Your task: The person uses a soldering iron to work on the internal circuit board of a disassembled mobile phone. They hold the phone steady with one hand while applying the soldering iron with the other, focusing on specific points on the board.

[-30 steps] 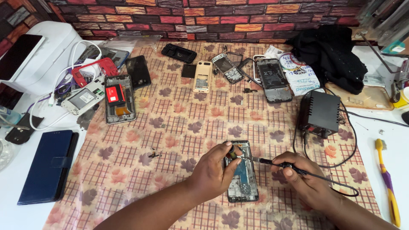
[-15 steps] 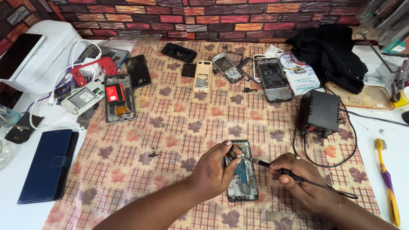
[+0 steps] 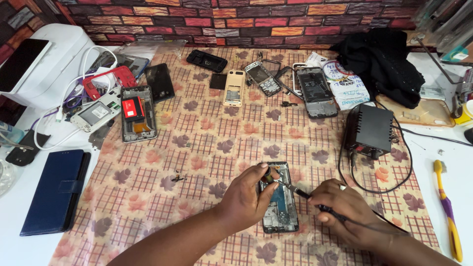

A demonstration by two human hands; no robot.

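- Opened phone (image 3: 280, 204) lay flat on the patterned cloth (image 3: 207, 148), near the front edge, approx centre-right of the view.
- Its long axis ran near-to-far, top end pointing away from the person toward the brick wall (image 3: 236, 19), tilted a touch to the left; insides faced up.
- Left hand (image 3: 246, 197) was curled over the phone's left edge and upper part, fingers closed, thumb and forefinger pinching something small at the top end; couldn't tell what it was.
- Right hand (image 3: 345, 209) was closed around a soldering iron (image 3: 308, 196), pen-style grip.
- Iron's long axis ran from lower right to upper left; tip pointed at the phone's upper part, just beside the left fingertips, touching or nearly so, couldn't tell which.
- Iron's cord trailed off to the right, past the right wrist.
- Black power unit (image 3: 370, 130) sat beyond the right hand, w/ black cable looped on the cloth around it.
- Well apart, along the far side: beige phone (image 3: 234, 87), 1 stripped phone w/ battery showing (image 3: 315, 91), another w/ a red part (image 3: 138, 112).
- Blue wallet case (image 3: 56, 189) lay at far left off the cloth; toothbrush (image 3: 447, 209) at far right, yellow and purple, long axis also near-to-far.
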